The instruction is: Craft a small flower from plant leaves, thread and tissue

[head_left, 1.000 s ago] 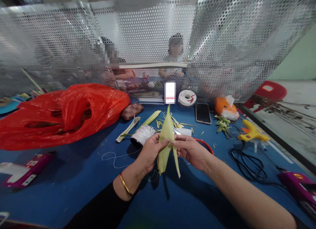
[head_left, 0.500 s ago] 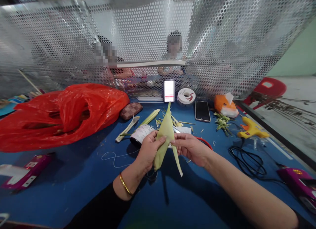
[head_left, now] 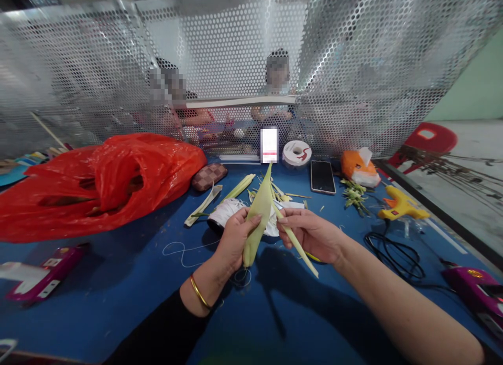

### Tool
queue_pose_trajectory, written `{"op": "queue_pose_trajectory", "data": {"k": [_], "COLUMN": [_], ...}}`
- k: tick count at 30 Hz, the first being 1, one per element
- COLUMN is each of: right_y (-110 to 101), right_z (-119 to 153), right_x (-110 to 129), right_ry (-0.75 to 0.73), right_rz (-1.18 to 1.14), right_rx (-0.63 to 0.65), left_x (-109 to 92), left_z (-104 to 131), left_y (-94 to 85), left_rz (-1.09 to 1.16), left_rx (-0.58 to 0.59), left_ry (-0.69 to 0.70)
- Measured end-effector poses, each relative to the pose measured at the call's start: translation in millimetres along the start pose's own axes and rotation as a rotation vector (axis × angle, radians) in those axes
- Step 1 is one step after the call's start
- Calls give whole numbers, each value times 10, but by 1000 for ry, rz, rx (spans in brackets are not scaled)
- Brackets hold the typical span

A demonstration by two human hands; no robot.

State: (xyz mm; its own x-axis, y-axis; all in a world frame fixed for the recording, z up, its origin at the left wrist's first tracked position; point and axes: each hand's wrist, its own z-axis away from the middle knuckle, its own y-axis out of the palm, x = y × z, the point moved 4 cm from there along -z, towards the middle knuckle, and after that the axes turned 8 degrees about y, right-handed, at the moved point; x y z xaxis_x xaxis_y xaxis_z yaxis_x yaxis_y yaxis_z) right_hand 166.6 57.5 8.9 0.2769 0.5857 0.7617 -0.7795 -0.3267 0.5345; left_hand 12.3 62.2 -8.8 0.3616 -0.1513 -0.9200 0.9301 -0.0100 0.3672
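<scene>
My left hand [head_left: 236, 236] pinches a pale green corn husk [head_left: 259, 213] near its lower part, with its pointed tip upward. In my right hand [head_left: 304, 231], the thumb and fingers close on a narrow husk strip [head_left: 301, 247] that slants down to the right. Its lower part stands apart from the wide husk; whether the two still join near the top I cannot tell. Behind the hands lies a cone of white thread [head_left: 226, 213], partly covered, with a loose thread [head_left: 183, 248] trailing left. Cut husk pieces [head_left: 202, 205] lie beyond it.
A red plastic bag [head_left: 153, 171] fills the left side, beside a checkered pouch [head_left: 209, 176]. Farther back are a ribbon roll [head_left: 291, 156], a phone [head_left: 323, 177] and an orange tissue pack [head_left: 359, 168]. A yellow glue gun [head_left: 403, 203] and its black cable [head_left: 396, 262] lie right.
My right hand has moved slightly right, swinging the narrow strip outward from the wide husk. My left hand stays nearly in place, still holding the husk.
</scene>
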Motion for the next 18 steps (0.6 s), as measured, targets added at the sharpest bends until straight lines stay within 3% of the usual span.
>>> {"op": "queue_pose_trajectory", "data": {"k": [7,10,18], "right_y": [-70,-123,19], "right_z": [-70,-85,-101], "right_x": [-32,-18,-150], "right_ry": [-28,-128,-108], "right_rz": [-122,-126,65], "right_rx": [-182,-272,-214], "left_x": [57,93,90], "left_z": [82,95,68], "left_y": [99,87,126], "left_rz": [45,46,204], "left_rx": [186,182,163], "left_ry": [-106,-144,-149]}}
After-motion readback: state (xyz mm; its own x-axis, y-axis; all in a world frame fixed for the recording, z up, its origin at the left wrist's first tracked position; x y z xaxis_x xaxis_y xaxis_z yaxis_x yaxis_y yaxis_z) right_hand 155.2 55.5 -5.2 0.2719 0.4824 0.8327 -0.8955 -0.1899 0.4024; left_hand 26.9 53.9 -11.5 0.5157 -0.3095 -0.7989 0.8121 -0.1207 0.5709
